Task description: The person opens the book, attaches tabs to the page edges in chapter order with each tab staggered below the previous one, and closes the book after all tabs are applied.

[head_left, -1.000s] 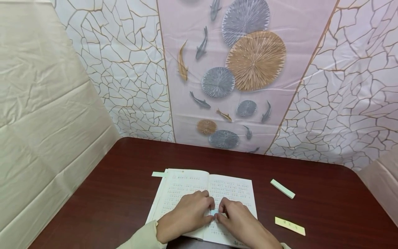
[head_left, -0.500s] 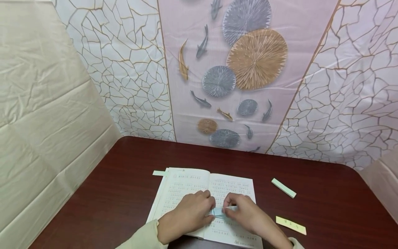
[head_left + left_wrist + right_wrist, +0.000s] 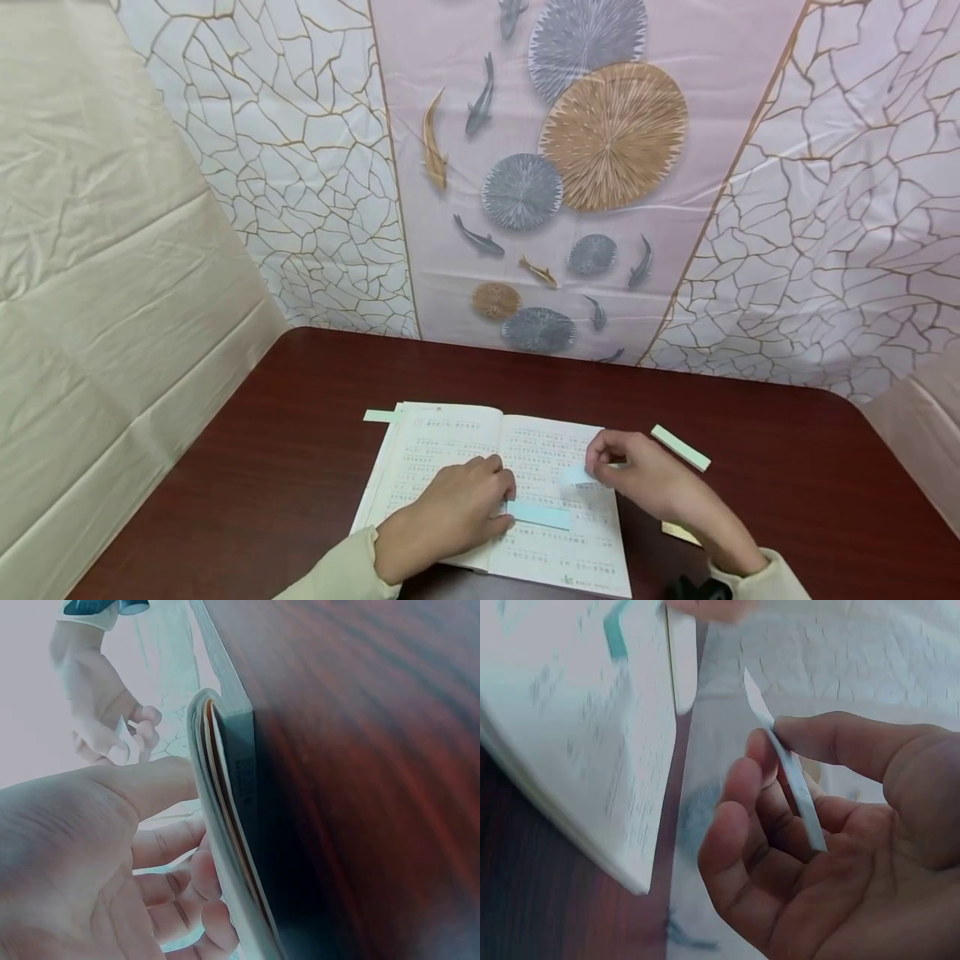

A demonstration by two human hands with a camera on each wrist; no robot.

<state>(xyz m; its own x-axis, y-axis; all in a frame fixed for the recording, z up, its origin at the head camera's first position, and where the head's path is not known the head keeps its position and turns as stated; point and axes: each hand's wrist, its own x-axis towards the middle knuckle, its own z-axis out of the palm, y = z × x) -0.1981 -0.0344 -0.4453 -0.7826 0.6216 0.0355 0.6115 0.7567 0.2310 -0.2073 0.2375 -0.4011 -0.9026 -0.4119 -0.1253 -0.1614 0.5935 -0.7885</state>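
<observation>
An open book (image 3: 547,554) lies on the table, its printed pages facing up. My left hand (image 3: 457,508) rests on it near the fold, with thumb and finger pinching the left end of a light blue sticky note pad (image 3: 542,515). Over the right page, my right hand (image 3: 660,479) pinches a thin pale blue sticky note (image 3: 576,475). In the right wrist view, that strip (image 3: 799,791) stands between thumb and index finger, apart from the page. The left wrist view shows the book's edge (image 3: 232,832) beside the left fingers.
A green sticky note (image 3: 378,415) sticks out from the book's left edge. On the dark red table (image 3: 300,433), a pale green pad (image 3: 681,447) lies to the right. A yellow strip (image 3: 681,533) is partly hidden by the right forearm. Patterned cloth (image 3: 615,317) hangs behind.
My right hand has moved right and up from the left hand, pulling a blue sticky note off the pad. The pad now shows flat on the page; the left hand has stayed in place.
</observation>
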